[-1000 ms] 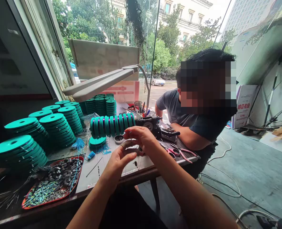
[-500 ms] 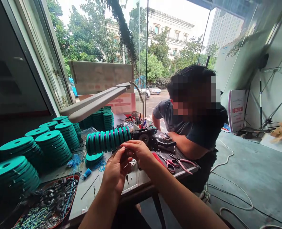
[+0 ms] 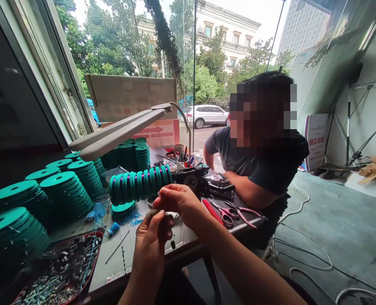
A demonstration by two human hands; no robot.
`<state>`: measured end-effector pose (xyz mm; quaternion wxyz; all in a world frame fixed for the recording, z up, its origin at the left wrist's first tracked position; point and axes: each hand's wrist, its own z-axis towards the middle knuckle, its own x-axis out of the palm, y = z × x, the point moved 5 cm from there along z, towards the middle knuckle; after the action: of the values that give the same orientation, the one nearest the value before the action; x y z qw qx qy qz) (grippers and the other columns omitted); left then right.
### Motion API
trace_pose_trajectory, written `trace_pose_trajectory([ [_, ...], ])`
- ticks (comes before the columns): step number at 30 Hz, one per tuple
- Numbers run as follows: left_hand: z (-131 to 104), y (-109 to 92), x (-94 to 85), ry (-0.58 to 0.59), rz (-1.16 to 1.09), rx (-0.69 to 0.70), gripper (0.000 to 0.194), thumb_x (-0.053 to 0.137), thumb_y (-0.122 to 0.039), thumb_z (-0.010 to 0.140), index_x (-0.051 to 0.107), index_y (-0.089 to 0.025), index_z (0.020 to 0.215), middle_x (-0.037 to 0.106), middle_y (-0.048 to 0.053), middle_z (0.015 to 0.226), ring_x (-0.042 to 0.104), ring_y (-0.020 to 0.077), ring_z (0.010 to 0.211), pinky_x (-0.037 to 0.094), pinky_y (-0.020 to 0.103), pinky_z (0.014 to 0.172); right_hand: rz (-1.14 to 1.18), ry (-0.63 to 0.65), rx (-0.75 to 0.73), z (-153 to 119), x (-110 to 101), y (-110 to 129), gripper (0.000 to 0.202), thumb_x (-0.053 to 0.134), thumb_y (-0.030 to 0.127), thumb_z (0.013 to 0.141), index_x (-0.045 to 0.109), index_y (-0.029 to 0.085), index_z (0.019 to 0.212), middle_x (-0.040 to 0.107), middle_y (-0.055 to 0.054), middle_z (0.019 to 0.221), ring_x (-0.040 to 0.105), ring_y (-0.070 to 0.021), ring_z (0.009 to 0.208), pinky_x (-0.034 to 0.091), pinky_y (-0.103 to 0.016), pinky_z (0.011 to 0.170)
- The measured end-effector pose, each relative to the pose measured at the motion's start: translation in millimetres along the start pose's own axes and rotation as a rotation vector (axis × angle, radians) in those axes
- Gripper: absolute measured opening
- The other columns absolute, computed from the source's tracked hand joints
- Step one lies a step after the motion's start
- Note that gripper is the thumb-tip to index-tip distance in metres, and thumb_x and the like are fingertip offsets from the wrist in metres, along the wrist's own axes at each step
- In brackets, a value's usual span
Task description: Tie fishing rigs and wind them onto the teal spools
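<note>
My right hand (image 3: 183,203) is closed in a pinch just below the right end of a row of teal foam spools (image 3: 140,183) on a purple rod. Whatever lies between its fingertips is too small to make out. Lower and to the left, my left hand (image 3: 151,235) has its thumb and fingers pressed together, also on something I cannot make out. A thin line (image 3: 180,224) hangs beneath my right hand. The spool row joins a black winding device (image 3: 192,180) on its right. A single flat teal spool (image 3: 123,209) lies on the table under the row.
Tall stacks of teal spools (image 3: 65,192) fill the left side. A red-rimmed tray (image 3: 94,264) of small metal parts sits at front left. Pink-handled scissors (image 3: 226,218) and pliers (image 3: 247,216) lie right. A lamp (image 3: 124,131) overhangs the back; another person (image 3: 254,165) leans on the table.
My hands have drawn apart, the left one dropping lower while the right stays near the spool row. The other person's head has shifted right. A white car has come into view outside.
</note>
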<state>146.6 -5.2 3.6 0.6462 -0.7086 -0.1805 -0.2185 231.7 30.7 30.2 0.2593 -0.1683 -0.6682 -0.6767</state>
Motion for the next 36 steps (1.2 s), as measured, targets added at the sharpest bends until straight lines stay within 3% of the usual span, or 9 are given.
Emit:
trace_pose_trajectory([
  [8,-15.9,7.2,-9.2,-0.041,-0.043,-0.167,0.007,0.066,-0.018,0.065,0.064,-0.016,0.071,0.062,-0.002,0.051,0.052,0.0050,0.044,0.042,0.011,0.041,0.015,0.008,0.017,-3.5,1.7,-1.2,0.026,0.072,0.031,0.058,0.055,0.013,0.065,0.056,0.004,0.046,0.059,-0.0119,0.043,0.047,-0.024,0.052],
  [13,-21.0,10.9,-13.8,-0.082,-0.061,-0.201,0.002,0.062,-0.014,0.070,0.063,-0.015,0.070,0.062,-0.001,0.053,0.054,0.0055,0.046,0.043,0.011,0.041,0.017,0.010,0.004,-4.6,0.4,-0.5,0.024,0.071,0.029,0.061,0.055,0.013,0.066,0.056,0.004,0.047,0.059,-0.0115,0.043,0.047,-0.024,0.051],
  [20,-30.1,10.6,-15.3,-0.157,-0.058,-0.243,0.014,0.051,-0.009,0.078,0.062,-0.014,0.070,0.062,0.000,0.053,0.056,0.0057,0.046,0.043,0.011,0.040,0.011,-0.012,0.017,-4.7,0.7,-1.1,0.020,0.069,0.026,0.063,0.055,0.012,0.066,0.056,0.004,0.046,0.058,-0.0114,0.042,0.048,-0.024,0.049],
  [29,-30.9,15.0,-19.3,-0.167,-0.056,-0.281,0.015,0.048,-0.007,0.081,0.062,-0.012,0.079,0.064,0.001,0.056,0.058,0.0055,0.048,0.046,0.011,0.044,0.008,-0.026,0.017,-3.1,-1.4,-1.7,0.017,0.066,0.025,0.064,0.056,0.012,0.066,0.056,0.003,0.046,0.058,-0.0116,0.041,0.049,-0.024,0.049],
  [36,-32.4,23.8,-28.9,-0.140,-0.080,-0.293,0.016,0.049,-0.004,0.080,0.064,-0.011,0.079,0.068,0.006,0.066,0.064,0.0103,0.056,0.054,0.019,0.052,-0.012,-0.043,-0.003,-0.3,-4.5,-3.1,0.015,0.064,0.025,0.065,0.057,0.012,0.067,0.057,0.003,0.047,0.059,-0.0123,0.043,0.049,-0.025,0.048],
])
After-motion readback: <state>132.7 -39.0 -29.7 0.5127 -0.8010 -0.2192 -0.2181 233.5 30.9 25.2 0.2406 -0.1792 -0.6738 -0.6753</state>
